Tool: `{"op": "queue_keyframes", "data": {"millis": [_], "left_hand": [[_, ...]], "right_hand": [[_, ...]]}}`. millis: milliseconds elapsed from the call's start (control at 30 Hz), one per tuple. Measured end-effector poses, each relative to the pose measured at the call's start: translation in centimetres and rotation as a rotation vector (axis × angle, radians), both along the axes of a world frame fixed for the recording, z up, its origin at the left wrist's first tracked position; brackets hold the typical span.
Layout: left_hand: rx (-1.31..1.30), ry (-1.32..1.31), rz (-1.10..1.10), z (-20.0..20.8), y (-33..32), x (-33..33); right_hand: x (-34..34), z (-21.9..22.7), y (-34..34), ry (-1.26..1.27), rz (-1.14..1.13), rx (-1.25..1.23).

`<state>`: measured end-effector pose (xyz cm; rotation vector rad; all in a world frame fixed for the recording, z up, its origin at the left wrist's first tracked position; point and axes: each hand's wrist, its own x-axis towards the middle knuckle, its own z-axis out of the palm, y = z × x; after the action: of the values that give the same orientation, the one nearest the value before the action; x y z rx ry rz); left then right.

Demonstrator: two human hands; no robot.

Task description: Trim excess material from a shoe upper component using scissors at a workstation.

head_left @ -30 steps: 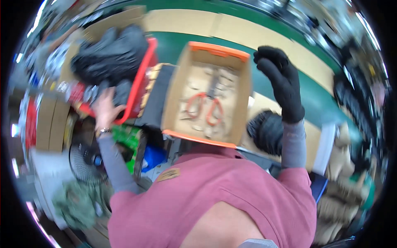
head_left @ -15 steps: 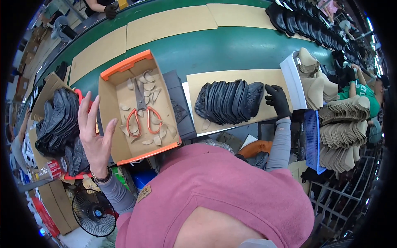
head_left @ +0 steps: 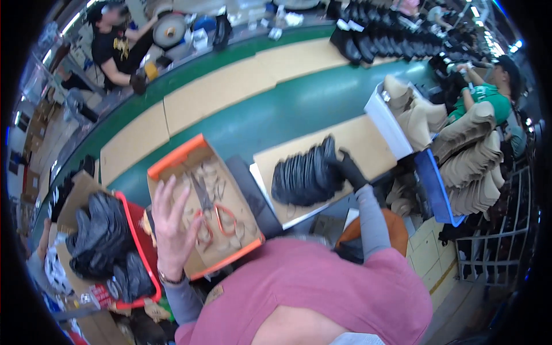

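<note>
My bare left hand point(head_left: 172, 227) is raised over the near left side of an orange-rimmed cardboard box point(head_left: 244, 210), fingers spread and holding nothing. Inside the box lie orange-handled scissors point(head_left: 205, 195) and thin curved scraps. My right hand point(head_left: 349, 171), in a black glove, is at the right end of a row of black, soft-looking shoe pieces point(head_left: 302, 178). Its fingers close on the end piece point(head_left: 329, 149), which stands higher than the others; dark glove against dark material partly hides the grip. A tan board point(head_left: 368, 144) lies under the row.
Left of the box, a red basket point(head_left: 138, 247) stands by black shoe pieces point(head_left: 100, 230). At right are a white bin point(head_left: 382, 118), a blue basket point(head_left: 434, 187) and stacked beige insoles point(head_left: 471, 167). Across the green bench point(head_left: 230, 129) are black shoes point(head_left: 359, 46). Two co-workers point(head_left: 118, 52) point(head_left: 494, 95) are nearby.
The view has shifted and turned. My right hand has moved left from beside the row onto its end piece, which now stands up. My left hand has moved right, over the box's edge.
</note>
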<state>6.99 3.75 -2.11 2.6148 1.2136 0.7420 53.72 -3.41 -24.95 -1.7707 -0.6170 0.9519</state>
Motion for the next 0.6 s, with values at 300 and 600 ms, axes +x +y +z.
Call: {"op": "queue_keyframes", "data": {"millis": [300, 600], "left_hand": [[-0.031, -0.024, -0.048, -1.2, 1.5, -1.5], [0.074, -0.111, -0.005, -1.0, 2.2, -2.1]], "right_hand": [[-1.8, 3.8, 0.2, -0.448, -0.036, -0.291], [1.2, 5.3, -0.7, -0.462, -0.557, -0.021]]}}
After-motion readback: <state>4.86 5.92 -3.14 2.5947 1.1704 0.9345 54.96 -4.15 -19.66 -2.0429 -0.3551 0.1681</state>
